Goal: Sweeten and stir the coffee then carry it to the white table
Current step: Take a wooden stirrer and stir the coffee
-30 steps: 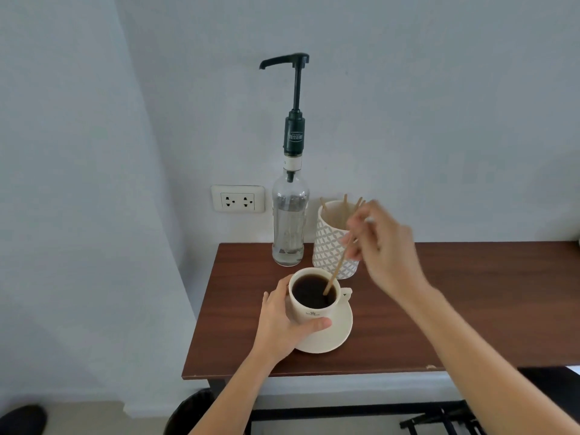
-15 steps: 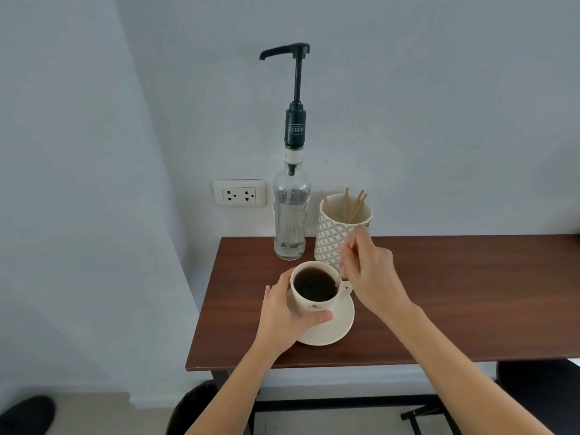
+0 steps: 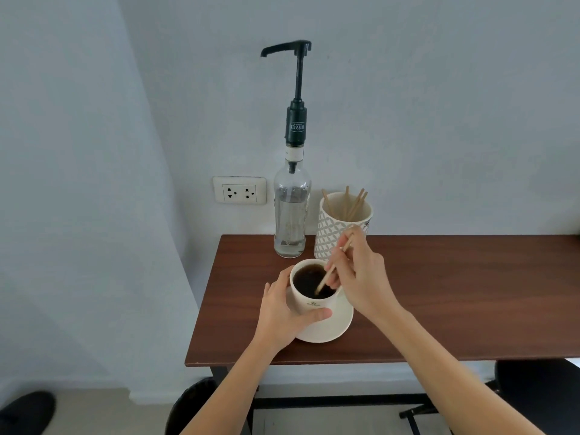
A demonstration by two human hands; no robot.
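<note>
A white cup (image 3: 309,304) of dark coffee stands on a white saucer (image 3: 337,328) near the front left of a brown wooden table (image 3: 455,293). My left hand (image 3: 282,312) wraps around the cup's left side. My right hand (image 3: 361,277) pinches a thin wooden stir stick (image 3: 326,276), whose lower end dips into the coffee. Behind the cup stands a clear syrup bottle (image 3: 290,215) with a tall black pump.
A patterned white holder (image 3: 339,227) with several wooden sticks stands against the wall beside the bottle. A wall socket (image 3: 240,190) sits left of the bottle. Dark stools (image 3: 539,397) are under the table, and a dark shape lies on the floor at bottom left.
My right hand came down closer to the cup; the stick lifted out of the coffee half a second ago and is now back in it. My left hand stayed on the cup.
</note>
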